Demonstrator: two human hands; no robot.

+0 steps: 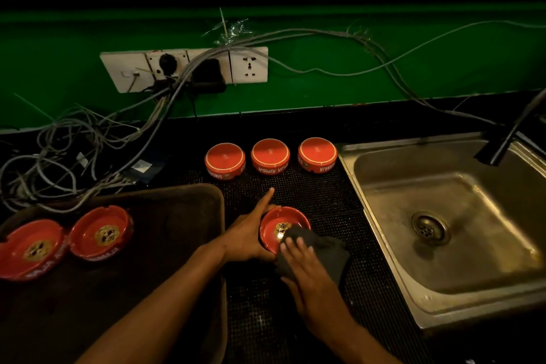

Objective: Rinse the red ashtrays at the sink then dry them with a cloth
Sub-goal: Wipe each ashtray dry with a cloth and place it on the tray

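On the dark tray [165, 216] at the counter's left edge, two upright ashtrays [100, 233] sit side by side against its left rim, each with a gold crest in the bowl; white lettering on their sides is too cut off to read. On the black mat [295, 192], the left hand [248, 236] grips the ashtray in hand [277, 226] by its left rim, forefinger pointing away. The right hand [307, 263] presses a dark cloth [322, 251] into the bowl with flat fingers. To dry well, I would turn the dish against the cloth and work it into the rim notches, then wipe the outside. Along the mat's far edge stand three upturned ashtrays [270, 155]; their inverted side print seems to read "RAJA RIMBA". The steel sink [443, 284] lies at the right.
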